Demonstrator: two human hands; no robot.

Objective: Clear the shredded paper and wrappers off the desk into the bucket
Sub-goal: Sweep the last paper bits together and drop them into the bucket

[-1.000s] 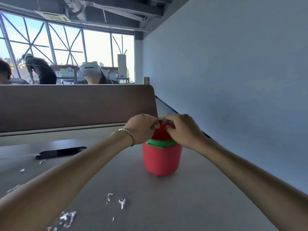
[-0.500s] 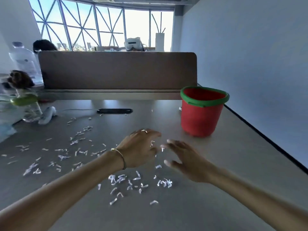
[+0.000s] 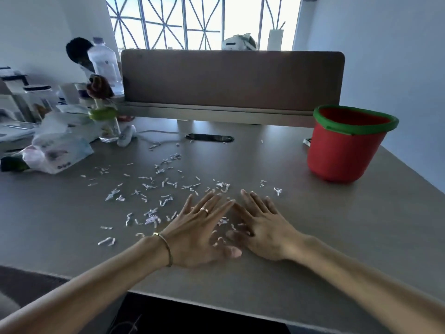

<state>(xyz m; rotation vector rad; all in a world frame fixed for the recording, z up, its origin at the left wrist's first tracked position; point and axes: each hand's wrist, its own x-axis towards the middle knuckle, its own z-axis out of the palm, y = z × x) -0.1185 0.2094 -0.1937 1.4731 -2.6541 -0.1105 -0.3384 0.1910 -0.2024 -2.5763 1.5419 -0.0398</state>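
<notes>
White shredded paper (image 3: 154, 189) lies scattered across the middle of the grey desk (image 3: 313, 225). A red bucket (image 3: 342, 150) with a green rim stands upright at the back right. My left hand (image 3: 199, 227) and my right hand (image 3: 262, 225) rest flat on the desk side by side, fingers spread, palms down over a few shreds at the right end of the scatter. Neither hand holds anything. The bucket is about a forearm's length to the right of and beyond my right hand.
A brown partition (image 3: 231, 80) closes the desk's far side. At the left stand a water bottle (image 3: 106, 66), a glass jar (image 3: 108, 121), a plastic-wrapped tissue pack (image 3: 60, 150) and other clutter. A black cable slot (image 3: 209, 137) lies at the back. The desk's front edge is near my forearms.
Both hands left the bucket's rim, came down to the desk and now lie flat with fingers spread over the shreds. The view has tilted down and left.
</notes>
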